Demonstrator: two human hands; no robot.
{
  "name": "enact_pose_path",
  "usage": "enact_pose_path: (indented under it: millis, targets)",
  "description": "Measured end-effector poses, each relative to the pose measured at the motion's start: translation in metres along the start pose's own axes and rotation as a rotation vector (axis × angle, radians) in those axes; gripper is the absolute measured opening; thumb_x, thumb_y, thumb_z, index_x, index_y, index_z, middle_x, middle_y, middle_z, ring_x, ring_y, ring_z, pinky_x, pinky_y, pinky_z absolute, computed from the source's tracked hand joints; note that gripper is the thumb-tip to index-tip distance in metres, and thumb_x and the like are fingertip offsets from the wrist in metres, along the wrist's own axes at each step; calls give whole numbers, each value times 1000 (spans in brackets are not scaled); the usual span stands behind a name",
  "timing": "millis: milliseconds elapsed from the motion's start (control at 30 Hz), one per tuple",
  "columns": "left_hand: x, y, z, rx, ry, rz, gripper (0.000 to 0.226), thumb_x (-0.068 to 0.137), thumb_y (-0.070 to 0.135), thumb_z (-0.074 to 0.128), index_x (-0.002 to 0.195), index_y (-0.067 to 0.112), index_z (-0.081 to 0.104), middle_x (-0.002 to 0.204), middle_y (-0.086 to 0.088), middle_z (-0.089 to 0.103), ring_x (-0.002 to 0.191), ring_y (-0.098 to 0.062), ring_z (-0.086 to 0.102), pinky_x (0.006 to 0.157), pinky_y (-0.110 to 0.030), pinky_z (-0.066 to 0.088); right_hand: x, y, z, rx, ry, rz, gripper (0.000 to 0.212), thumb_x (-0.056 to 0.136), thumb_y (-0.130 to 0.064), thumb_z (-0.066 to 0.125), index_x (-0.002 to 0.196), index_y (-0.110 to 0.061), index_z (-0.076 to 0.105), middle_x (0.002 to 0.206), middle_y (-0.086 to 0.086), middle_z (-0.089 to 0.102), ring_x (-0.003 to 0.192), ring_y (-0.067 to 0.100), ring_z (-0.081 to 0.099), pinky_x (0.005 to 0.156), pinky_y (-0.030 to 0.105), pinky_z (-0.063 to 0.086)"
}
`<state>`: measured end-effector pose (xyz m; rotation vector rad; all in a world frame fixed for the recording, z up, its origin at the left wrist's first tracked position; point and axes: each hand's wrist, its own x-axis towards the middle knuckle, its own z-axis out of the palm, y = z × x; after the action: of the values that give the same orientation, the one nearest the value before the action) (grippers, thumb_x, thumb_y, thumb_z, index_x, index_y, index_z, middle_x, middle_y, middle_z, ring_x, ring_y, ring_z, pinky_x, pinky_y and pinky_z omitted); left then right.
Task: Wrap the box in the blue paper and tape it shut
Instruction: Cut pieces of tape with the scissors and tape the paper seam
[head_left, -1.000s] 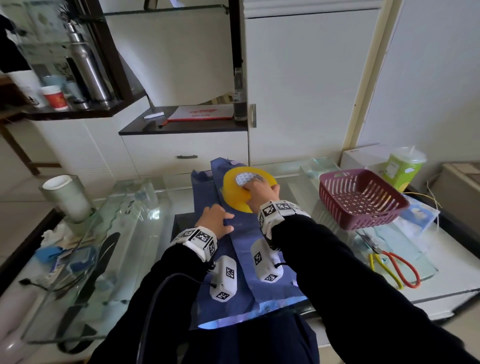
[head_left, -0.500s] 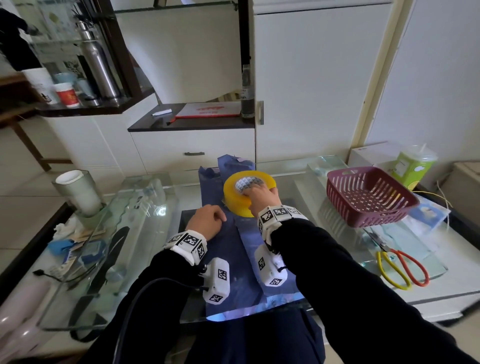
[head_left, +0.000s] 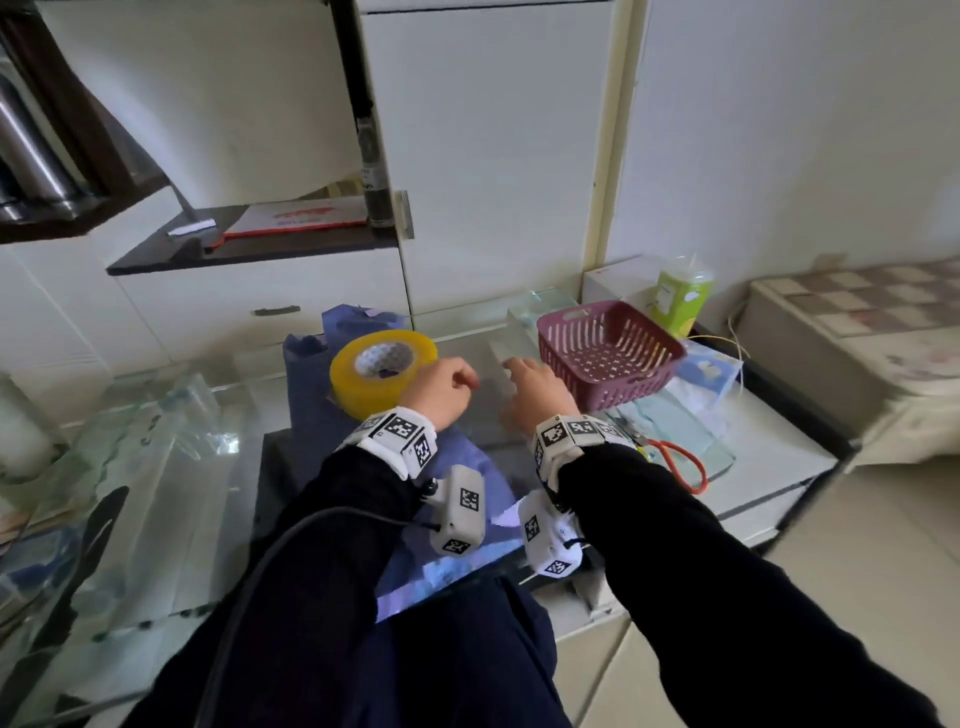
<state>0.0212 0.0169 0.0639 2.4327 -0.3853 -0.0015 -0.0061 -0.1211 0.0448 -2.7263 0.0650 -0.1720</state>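
Partly rumpled blue paper (head_left: 306, 374) under tape (head_left: 363, 389)

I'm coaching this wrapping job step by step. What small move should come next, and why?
Probably lift the tape roll off the blue paper with the left hand. The roll sits on the sheet, right beside that hand, so folding looks blocked; the right hand hovers open near the basket. Whether the left hand pinches anything is unclear.

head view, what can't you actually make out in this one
Head view only:
- Box: none shows; blue paper and the sleeves cover that spot.
- Scissors: blades hidden behind the right wrist.
- Left hand, right hand: fingertips blurred or turned away; any grip unclear.
- Steel flask: cut by left edge.
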Motion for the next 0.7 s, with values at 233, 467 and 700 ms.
enact_pose_path:
  millis: [233, 467, 700]
  targets:
    - [6, -29, -3, 47, -38, -127, 26, 86, 1, 48, 99, 10, 69, 111, -11, 69, 107, -29, 61, 96, -32, 45, 12, -2, 9, -15, -1, 52, 39, 88, -1, 45, 126, -10, 51, 131, 11, 51, 125, 29, 45, 101, 42, 42]
    - [7, -29, 9, 36, -77, -142, 25, 89, 4, 47, 105, 11, 66, 115, -7, 66, 107, -24, 61, 97, -32, 46, 16, 5, 20, -115, -91, 232, 39, 93, -8, 43, 132, -5, 41, 135, 14, 40, 128, 30, 37, 101, 41, 39]
    - [4, -33, 35, 68, -155, -159, 28, 90, 6, 45, 109, 13, 64, 118, -6, 64, 109, -24, 60, 97, -34, 47, 11, 14, 48, -128, -27, 398, 35, 96, -12, 43, 129, -1, 41, 132, 17, 43, 123, 34, 44, 99, 40, 40]
